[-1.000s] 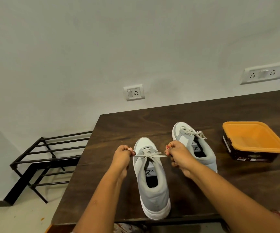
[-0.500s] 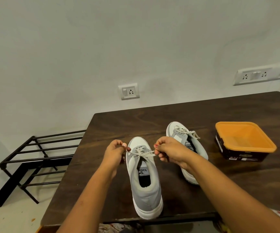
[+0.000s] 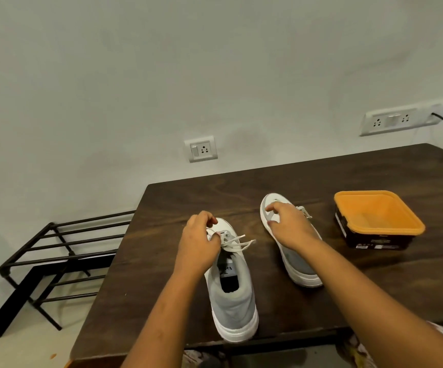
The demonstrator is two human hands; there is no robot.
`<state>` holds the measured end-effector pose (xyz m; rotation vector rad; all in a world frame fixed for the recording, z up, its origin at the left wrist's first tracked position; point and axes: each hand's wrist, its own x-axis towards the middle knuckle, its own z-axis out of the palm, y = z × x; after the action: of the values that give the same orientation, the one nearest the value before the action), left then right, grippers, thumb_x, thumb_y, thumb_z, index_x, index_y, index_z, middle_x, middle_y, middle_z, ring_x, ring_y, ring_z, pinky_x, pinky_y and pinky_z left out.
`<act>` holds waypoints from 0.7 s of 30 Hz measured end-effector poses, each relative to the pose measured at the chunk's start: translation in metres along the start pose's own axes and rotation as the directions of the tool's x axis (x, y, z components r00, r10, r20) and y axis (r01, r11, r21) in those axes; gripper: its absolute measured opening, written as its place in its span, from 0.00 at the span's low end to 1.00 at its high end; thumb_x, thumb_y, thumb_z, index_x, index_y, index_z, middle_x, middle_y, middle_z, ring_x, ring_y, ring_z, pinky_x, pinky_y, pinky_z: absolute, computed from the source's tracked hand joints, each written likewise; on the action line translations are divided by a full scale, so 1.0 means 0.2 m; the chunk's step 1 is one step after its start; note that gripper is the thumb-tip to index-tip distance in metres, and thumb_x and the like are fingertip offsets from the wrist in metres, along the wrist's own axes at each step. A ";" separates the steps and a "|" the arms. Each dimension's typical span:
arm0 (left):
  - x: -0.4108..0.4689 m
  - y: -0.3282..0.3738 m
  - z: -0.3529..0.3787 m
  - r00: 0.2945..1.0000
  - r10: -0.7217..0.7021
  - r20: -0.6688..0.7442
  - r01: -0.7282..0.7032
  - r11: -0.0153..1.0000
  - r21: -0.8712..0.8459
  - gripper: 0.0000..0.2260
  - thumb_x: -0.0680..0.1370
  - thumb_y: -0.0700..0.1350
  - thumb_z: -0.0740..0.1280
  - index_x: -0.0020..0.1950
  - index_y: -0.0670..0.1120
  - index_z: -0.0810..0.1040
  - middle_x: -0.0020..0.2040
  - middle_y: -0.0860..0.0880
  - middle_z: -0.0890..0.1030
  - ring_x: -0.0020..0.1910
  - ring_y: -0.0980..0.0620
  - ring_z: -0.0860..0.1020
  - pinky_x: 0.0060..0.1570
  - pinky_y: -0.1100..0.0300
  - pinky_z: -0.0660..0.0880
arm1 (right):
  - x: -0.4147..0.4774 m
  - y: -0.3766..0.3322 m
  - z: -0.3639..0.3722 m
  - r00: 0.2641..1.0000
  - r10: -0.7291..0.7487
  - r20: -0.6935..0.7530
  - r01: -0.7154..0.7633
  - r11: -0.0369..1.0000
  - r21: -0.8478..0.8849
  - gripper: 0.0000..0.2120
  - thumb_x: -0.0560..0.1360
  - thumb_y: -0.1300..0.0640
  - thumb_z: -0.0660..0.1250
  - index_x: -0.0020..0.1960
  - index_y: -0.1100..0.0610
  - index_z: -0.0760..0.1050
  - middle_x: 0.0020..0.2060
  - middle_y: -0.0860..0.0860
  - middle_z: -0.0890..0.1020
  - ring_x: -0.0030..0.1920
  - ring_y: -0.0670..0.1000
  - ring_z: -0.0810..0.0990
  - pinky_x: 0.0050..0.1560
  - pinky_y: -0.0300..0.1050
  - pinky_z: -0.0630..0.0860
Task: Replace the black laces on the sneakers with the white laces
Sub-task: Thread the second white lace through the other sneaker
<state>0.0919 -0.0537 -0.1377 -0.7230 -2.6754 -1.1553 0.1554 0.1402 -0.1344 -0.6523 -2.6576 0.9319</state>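
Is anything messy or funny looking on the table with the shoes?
Nothing is spilled or broken. The only untidy bit: the white lace on the near sneaker has its ends sticking out loose to the right, and that sneaker's heel sits right at the front edge of the table.

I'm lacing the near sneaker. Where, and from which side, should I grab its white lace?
Pinch the white lace by its loose ends, from the right: they splay free to the right of the near sneaker, while the left hand covers the left.
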 end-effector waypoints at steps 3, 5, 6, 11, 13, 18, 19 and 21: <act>-0.08 0.11 0.01 0.989 -0.126 0.080 0.112 0.980 0.162 0.04 0.76 0.48 0.64 0.48 0.49 0.72 0.46 0.48 0.80 0.46 0.45 0.78 0.46 0.52 0.76 | -0.07 0.06 -0.06 0.989 0.140 0.041 -0.120 0.938 -0.326 0.24 0.76 0.51 0.66 0.70 0.47 0.64 0.69 0.52 0.68 0.68 0.58 0.68 0.62 0.56 0.69; -0.16 0.18 0.08 0.953 -0.204 0.223 0.108 0.919 0.379 0.15 0.76 0.57 0.63 0.54 0.47 0.74 0.54 0.45 0.80 0.54 0.43 0.77 0.50 0.54 0.73 | -0.12 0.08 -0.06 0.976 0.208 0.070 -0.160 0.892 -0.422 0.29 0.74 0.46 0.67 0.72 0.47 0.61 0.69 0.51 0.68 0.69 0.57 0.66 0.62 0.57 0.67; -0.21 0.21 0.13 0.931 -0.241 0.273 0.102 0.892 0.440 0.21 0.74 0.62 0.64 0.56 0.46 0.74 0.56 0.45 0.79 0.56 0.43 0.77 0.49 0.55 0.72 | -0.13 0.09 -0.04 0.969 0.229 0.088 -0.167 0.878 -0.448 0.31 0.74 0.45 0.67 0.72 0.48 0.59 0.69 0.51 0.69 0.70 0.56 0.65 0.63 0.58 0.65; -0.35 0.25 0.25 0.916 -0.262 0.305 0.071 0.852 0.518 0.28 0.72 0.52 0.70 0.66 0.44 0.62 0.58 0.45 0.77 0.58 0.46 0.77 0.52 0.56 0.72 | -0.21 0.10 0.02 0.981 0.175 0.087 -0.107 0.854 -0.509 0.21 0.77 0.57 0.62 0.69 0.55 0.66 0.65 0.53 0.74 0.67 0.55 0.70 0.60 0.51 0.70; -0.35 0.24 0.27 0.930 -0.195 0.312 0.003 0.851 0.525 0.26 0.76 0.42 0.64 0.70 0.43 0.57 0.58 0.44 0.77 0.56 0.46 0.78 0.51 0.56 0.72 | -0.22 0.10 0.01 0.982 0.140 0.123 -0.055 0.848 -0.528 0.17 0.78 0.58 0.61 0.67 0.57 0.70 0.62 0.54 0.77 0.64 0.55 0.73 0.57 0.46 0.73; -0.31 0.21 0.27 0.946 -0.100 0.308 -0.074 0.860 0.505 0.25 0.75 0.43 0.63 0.70 0.48 0.57 0.57 0.46 0.77 0.54 0.46 0.78 0.43 0.56 0.69 | -0.26 0.05 0.04 0.986 0.023 0.166 0.074 0.831 -0.552 0.13 0.77 0.57 0.63 0.61 0.57 0.75 0.58 0.53 0.80 0.60 0.54 0.77 0.54 0.47 0.75; -0.30 0.21 0.27 0.951 -0.061 0.302 -0.099 0.868 0.488 0.24 0.75 0.44 0.63 0.69 0.48 0.58 0.55 0.47 0.78 0.52 0.46 0.78 0.41 0.57 0.68 | -0.28 0.03 0.07 0.984 -0.011 0.178 0.110 0.825 -0.555 0.13 0.76 0.57 0.64 0.59 0.57 0.76 0.56 0.53 0.81 0.59 0.54 0.78 0.53 0.47 0.75; -0.29 0.20 0.29 0.961 0.016 0.276 -0.148 0.874 0.464 0.22 0.75 0.45 0.61 0.68 0.47 0.60 0.51 0.48 0.80 0.48 0.46 0.78 0.39 0.56 0.67 | -0.32 -0.01 0.11 0.976 -0.074 0.204 0.179 0.806 -0.564 0.13 0.73 0.57 0.68 0.57 0.57 0.76 0.54 0.53 0.81 0.57 0.54 0.79 0.50 0.47 0.76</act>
<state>0.1661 -0.0104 -0.1701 -0.9343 -2.9275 -0.3496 0.2016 0.0963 -0.1557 -0.5090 -3.1117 0.1139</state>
